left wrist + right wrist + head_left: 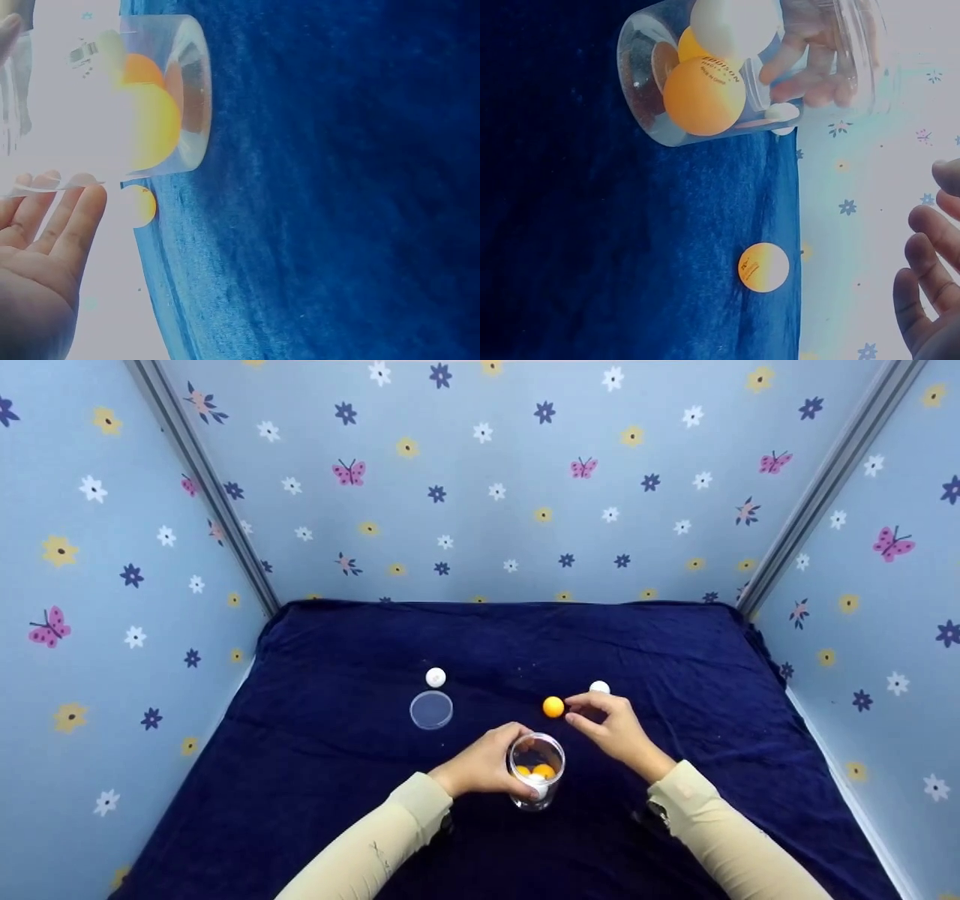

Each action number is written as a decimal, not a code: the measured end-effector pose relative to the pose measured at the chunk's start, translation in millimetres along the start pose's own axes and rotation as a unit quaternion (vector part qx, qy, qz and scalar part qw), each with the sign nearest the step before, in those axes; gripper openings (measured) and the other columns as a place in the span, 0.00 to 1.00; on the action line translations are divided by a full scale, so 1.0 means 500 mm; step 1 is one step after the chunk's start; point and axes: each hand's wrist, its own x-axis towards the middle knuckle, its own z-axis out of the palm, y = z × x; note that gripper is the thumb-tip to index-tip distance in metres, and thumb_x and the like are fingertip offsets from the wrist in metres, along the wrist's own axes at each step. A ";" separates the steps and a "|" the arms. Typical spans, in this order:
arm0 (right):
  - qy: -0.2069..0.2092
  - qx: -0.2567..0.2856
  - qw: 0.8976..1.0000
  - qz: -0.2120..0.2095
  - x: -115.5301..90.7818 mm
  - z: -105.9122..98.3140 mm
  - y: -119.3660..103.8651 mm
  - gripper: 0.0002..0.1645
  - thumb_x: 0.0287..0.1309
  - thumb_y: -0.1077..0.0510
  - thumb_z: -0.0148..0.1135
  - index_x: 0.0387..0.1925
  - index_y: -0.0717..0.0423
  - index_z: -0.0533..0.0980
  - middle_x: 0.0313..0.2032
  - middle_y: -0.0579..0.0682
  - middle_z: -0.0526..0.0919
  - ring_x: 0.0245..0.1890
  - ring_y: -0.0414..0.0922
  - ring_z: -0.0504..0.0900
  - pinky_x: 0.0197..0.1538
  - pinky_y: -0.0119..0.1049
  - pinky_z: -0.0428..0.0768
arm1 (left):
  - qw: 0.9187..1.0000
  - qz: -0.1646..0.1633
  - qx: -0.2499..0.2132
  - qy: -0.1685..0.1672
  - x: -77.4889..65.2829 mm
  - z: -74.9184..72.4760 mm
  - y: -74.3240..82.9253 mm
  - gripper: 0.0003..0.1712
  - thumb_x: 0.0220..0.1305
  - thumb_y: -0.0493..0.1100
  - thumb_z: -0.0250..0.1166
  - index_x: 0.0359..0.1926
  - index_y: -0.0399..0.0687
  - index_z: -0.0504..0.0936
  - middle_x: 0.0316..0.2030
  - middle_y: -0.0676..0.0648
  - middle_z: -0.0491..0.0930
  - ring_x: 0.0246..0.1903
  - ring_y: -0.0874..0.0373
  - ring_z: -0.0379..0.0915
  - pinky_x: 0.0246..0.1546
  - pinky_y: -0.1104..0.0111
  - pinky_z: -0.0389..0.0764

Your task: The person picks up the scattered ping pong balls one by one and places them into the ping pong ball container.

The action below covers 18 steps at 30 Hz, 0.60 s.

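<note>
My left hand [484, 761] grips a clear plastic jar [562, 761], fingers and thumb around its upper wall. The jar is uncapped, its mouth facing up. Inside lie orange table tennis balls [705, 96] and a white ball [735, 28], gathered at the bottom. To the right of the jar, my right hand [616, 729] reaches forward, thumb and fingers parted with nothing between them. Just left of its fingertips a loose orange ball [553, 706] sits on the cloth. Behind that hand a white ball [599, 687] is partly hidden.
A round clear lid [431, 710] lies flat on the dark blue cloth [337, 750], left of the jar. Just beyond it rests another white ball [436, 677]. Flower-patterned panels [480, 510] enclose the back and both sides.
</note>
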 end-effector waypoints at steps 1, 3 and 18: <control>0.003 -0.002 1.000 0.002 -0.001 0.000 0.001 0.13 0.56 0.70 0.79 0.44 0.65 0.89 0.35 0.55 0.92 0.35 0.31 0.83 0.40 0.27 0.84 | 1.000 0.000 -0.001 -0.002 0.001 -0.001 0.000 0.47 0.40 0.55 0.92 0.59 0.44 0.81 0.54 0.41 0.86 0.54 0.44 0.84 0.62 0.64 0.80; 0.011 -0.007 1.000 0.006 -0.002 0.002 0.004 0.14 0.55 0.71 0.79 0.44 0.63 0.89 0.34 0.56 0.92 0.34 0.31 0.82 0.39 0.28 0.84 | 1.000 -0.002 0.002 -0.005 0.002 -0.002 0.000 0.47 0.40 0.55 0.92 0.59 0.44 0.81 0.54 0.40 0.86 0.53 0.44 0.84 0.61 0.65 0.81; 0.031 -0.025 0.998 0.041 -0.010 0.015 0.031 0.14 0.54 0.72 0.79 0.43 0.62 0.89 0.32 0.56 0.91 0.31 0.40 0.83 0.36 0.25 0.79 | 1.000 -0.013 0.006 -0.005 0.004 -0.001 0.003 0.46 0.40 0.56 0.91 0.57 0.44 0.79 0.53 0.40 0.85 0.51 0.46 0.83 0.57 0.67 0.79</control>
